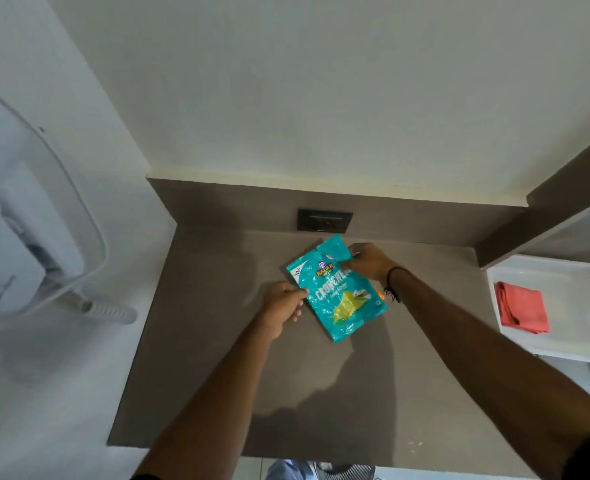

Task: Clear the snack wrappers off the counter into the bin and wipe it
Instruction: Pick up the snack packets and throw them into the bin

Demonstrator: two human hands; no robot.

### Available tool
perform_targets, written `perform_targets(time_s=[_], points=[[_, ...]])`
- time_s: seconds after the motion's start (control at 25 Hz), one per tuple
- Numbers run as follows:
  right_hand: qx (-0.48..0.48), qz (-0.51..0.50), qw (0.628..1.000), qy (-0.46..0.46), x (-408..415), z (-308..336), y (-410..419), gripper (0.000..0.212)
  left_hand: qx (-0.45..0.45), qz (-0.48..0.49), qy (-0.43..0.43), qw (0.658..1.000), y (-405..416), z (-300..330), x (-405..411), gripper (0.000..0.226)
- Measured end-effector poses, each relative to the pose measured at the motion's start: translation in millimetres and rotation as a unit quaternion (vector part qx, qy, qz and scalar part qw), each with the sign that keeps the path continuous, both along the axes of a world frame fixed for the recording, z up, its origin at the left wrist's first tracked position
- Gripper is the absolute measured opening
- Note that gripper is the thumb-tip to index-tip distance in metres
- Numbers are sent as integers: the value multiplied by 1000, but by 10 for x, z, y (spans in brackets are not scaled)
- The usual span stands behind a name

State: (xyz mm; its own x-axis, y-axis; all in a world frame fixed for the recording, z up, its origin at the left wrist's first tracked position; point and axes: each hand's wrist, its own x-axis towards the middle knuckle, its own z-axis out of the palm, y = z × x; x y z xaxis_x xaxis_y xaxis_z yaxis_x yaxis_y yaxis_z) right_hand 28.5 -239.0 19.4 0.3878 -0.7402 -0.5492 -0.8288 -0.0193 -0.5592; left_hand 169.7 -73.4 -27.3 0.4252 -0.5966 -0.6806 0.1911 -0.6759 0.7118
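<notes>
A teal snack wrapper [338, 299] with yellow print lies over the middle of the brown counter [217, 358]. My left hand [283, 306] pinches its left edge. My right hand [369, 261] grips its torn top right corner, which folds up toward the wall. A small orange bit [380, 294] peeks out under my right wrist; I cannot tell what it is. A folded red cloth [522, 306] lies in a white tray [563, 348] at the right. No bin is in view.
A dark switch plate [324, 220] sits on the back wall just behind the wrapper. A white appliance [27, 237] with a ribbed hose hangs on the left wall. The counter's front edge runs along the bottom, with the floor below.
</notes>
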Motion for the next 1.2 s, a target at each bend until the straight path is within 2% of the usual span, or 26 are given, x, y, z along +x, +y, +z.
perform_targets(time_s=[0.08, 0.16, 0.2, 0.32, 0.4, 0.48, 0.64, 0.72, 0.88, 0.96, 1.12, 1.2], points=[[-79, 14, 995, 59, -32, -143, -15, 53, 43, -27, -122, 991, -138, -133, -104, 27], [-92, 75, 988, 102, -88, -281, 30, 61, 74, -55, -238, 967, -206, -206, -196, 34], [-84, 83, 987, 105, -116, -335, 48, 61, 74, -50, -264, 960, -235, -224, -236, 35], [-34, 13, 998, 44, -189, -459, 168, 52, 50, 3, -235, 971, -255, -270, -353, 33], [54, -80, 995, -17, -269, -470, 308, 44, 23, 18, -201, 979, -188, -268, -440, 24], [137, -112, 983, -53, -458, -431, 477, 32, -10, 20, -156, 987, -50, -228, -552, 15], [220, 4, 974, -45, -973, -223, 751, 20, -55, 30, -5, 998, 347, -21, -785, 26], [227, 50, 971, -49, -1260, -55, 855, 19, -75, 16, 12, 997, 627, 144, -950, 31], [180, 49, 976, -110, -1706, 161, 1075, 16, -104, -9, -14, 994, 1153, 374, -1357, 39], [153, 61, 980, -109, -1877, 232, 1209, 16, -101, -31, -42, 993, 1363, 436, -1560, 38], [115, 114, 984, -74, -2211, 300, 1595, 13, -71, -135, -164, 975, 1735, 457, -1825, 22], [99, 131, 985, -60, -2404, 283, 1846, 19, -55, -203, -247, 946, 1937, 415, -1925, 15]])
